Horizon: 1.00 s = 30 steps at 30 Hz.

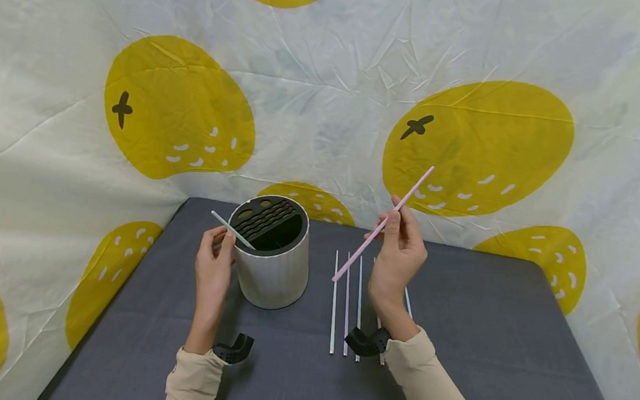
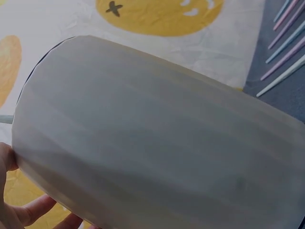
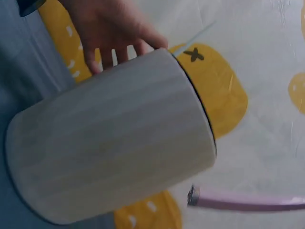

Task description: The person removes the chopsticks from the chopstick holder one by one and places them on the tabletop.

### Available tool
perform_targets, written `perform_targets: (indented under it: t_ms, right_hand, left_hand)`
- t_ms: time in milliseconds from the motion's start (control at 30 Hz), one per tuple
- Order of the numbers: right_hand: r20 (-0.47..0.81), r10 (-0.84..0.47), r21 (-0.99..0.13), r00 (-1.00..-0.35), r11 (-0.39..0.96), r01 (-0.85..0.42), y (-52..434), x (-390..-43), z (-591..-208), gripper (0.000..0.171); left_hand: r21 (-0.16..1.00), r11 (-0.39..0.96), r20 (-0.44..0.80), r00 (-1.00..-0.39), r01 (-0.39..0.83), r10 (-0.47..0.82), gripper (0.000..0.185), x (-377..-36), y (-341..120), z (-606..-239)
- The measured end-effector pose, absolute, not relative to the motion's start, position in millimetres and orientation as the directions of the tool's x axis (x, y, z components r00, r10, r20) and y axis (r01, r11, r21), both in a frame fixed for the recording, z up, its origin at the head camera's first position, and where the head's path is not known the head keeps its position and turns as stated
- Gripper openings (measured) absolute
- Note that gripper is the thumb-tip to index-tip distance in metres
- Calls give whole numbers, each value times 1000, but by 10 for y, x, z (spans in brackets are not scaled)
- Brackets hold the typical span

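Note:
My right hand (image 1: 398, 255) pinches a pink chopstick (image 1: 376, 232) between thumb and fingers, holding it slanted in the air above the table. Its silver-tipped end shows near the holder in the right wrist view. A white ribbed utensil holder (image 1: 272, 280) with a black slotted insert stands left of the middle. My left hand (image 1: 215, 258) rests on the holder's left side, thumb at the rim, fingers spread along the wall. Beside that thumb a pale green chopstick (image 1: 232, 230) leans across the rim, its lower end over the holder's large opening.
Several pastel chopsticks (image 1: 347, 307) lie side by side on the dark grey tabletop (image 1: 483, 335), partly hidden under my right hand and wrist. Behind the table hangs a white cloth (image 1: 325, 132) printed with yellow fruit shapes.

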State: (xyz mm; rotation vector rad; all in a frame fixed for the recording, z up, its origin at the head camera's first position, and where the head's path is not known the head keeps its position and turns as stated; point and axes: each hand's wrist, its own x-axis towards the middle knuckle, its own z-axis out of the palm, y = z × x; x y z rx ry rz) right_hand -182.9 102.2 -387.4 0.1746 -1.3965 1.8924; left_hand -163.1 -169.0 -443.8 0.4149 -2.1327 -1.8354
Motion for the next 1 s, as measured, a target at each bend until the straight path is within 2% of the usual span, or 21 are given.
perform_targets:
  t_ms: [133,400,633,833,1000]
  right_hand:
    - [443,497,-817,-746,-120,-564,1232,-1831,-4026,33]
    - [342,503,-912,-794,-27,-409,1769,-1854,-4366,31]
    - [186,477,-982,-859,75,-171,2192,-1831,-4627,22]
    - [70,410,-980,-909,197,14,2458,-1788,-4839,24]
    - [-12,331,-925,-944,354,136,2609,-1737,-4982,33]
  left_hand:
    - [990,143,40,-913,-20,-406,51,-1634,-1685,-4444]
    - [989,146,45,-909,-18,-415,48,-1646,-1681,-4447]
    - [989,149,50,-907,-13,-418,47,-1650,-1680,-4449]
    - [990,143,49,-906,-13,-421,46,-1652,-1681,-4436]
    - [990,140,43,-908,-17,-417,46,-1651,-1678,-4433]
